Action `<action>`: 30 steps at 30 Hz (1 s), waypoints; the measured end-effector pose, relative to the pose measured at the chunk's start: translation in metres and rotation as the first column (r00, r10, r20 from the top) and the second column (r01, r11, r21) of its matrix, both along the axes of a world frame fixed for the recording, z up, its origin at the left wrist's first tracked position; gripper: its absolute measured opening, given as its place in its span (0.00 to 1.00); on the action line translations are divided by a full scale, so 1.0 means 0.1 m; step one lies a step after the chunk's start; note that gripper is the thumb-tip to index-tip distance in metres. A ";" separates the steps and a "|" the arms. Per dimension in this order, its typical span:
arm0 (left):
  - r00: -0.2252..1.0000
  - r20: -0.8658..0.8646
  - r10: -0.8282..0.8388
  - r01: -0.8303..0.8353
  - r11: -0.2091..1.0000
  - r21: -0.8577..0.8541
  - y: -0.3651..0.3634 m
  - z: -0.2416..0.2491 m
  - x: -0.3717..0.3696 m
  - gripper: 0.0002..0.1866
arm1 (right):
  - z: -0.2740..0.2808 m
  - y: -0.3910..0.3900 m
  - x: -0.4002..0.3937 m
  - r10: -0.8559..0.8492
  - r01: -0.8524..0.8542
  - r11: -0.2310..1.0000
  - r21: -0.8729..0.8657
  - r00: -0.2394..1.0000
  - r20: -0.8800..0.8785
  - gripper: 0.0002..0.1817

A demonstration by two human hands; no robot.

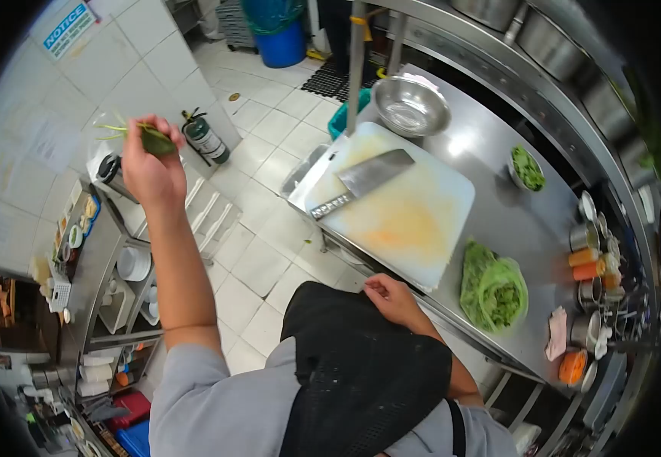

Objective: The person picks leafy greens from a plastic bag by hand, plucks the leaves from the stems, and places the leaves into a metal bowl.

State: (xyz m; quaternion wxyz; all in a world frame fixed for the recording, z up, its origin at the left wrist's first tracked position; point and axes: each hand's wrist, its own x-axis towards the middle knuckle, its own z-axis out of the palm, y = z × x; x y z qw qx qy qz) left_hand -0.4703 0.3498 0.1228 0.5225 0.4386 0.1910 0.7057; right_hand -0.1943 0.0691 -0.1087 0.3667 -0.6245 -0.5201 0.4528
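Note:
My left hand [155, 164] is raised at the upper left, its fingers closed on a dark green leaf [157, 140] with thin stems sticking out to the left. Near the counter's front edge, my right hand [391, 298] has its fingers curled; nothing can be made out in it. A cleaver [376, 172] lies on the stained white cutting board [437, 190], its handle toward the board's left edge. Right of the board sits a plastic bag of leafy greens [494, 293]. Behind the board stands a steel bowl [410, 105].
A small bowl of chopped greens [527, 169] is on the steel counter [490, 152]. Sauce bottles [588, 268] and pots line the right side. A fire extinguisher [205, 139] stands by the tiled wall. Shelves with dishes [133, 263] are at left, a blue bin [279, 38] at the back.

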 end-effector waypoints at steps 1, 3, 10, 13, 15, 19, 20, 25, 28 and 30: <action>0.995 0.014 0.094 -0.095 0.992 0.088 0.06 0.10 0.03 0.15 | -0.01 0.01 0.01 -0.041 0.041 0.999 -0.026 0.999 0.009 0.12; 0.970 -0.005 0.242 -0.239 0.961 0.142 0.22 0.12 0.15 0.15 | -0.05 -0.02 -0.01 -0.087 0.088 0.994 -0.058 0.996 0.020 0.12; 0.468 -0.824 0.319 -0.103 0.946 0.308 1.63 -2.27 0.92 0.20 | -0.19 0.07 -0.27 -0.331 0.354 0.925 -0.140 0.929 0.165 0.14; -0.041 -0.911 -0.411 0.226 0.884 -0.409 1.65 -4.82 0.19 0.46 | -0.13 0.10 -0.57 -0.474 0.485 0.863 -0.141 0.874 0.106 0.14; -0.760 -0.531 -0.375 0.178 0.666 -0.725 1.02 -5.61 -0.57 0.44 | -0.18 0.04 -0.74 -0.559 0.568 0.810 -0.147 0.823 0.103 0.15; -0.738 -0.548 -0.395 0.380 0.428 -0.820 -0.01 -5.69 -1.35 0.39 | -0.17 -0.23 -1.10 -0.725 0.740 0.657 -0.143 0.673 0.148 0.15; -0.765 -0.532 -0.364 0.406 0.370 -0.836 -0.07 -5.61 -1.41 0.38 | -0.16 -0.31 -1.17 -0.708 0.731 0.653 -0.198 0.682 0.182 0.15; -0.758 -0.630 -0.169 0.637 0.010 -0.770 0.08 -5.22 -0.76 0.32 | -0.12 -0.72 -1.51 -0.678 0.714 0.626 -0.313 0.697 0.234 0.19; -0.908 -0.339 0.245 0.364 0.062 -0.929 -0.05 -4.61 0.43 0.29 | -0.16 -0.93 -1.57 -0.656 0.706 0.622 -0.337 0.706 0.266 0.20; -0.719 -0.686 0.112 0.638 -0.286 -0.715 -0.30 -4.59 1.18 0.28 | -0.22 -1.12 -1.57 -0.711 0.759 0.569 -0.316 0.647 0.276 0.21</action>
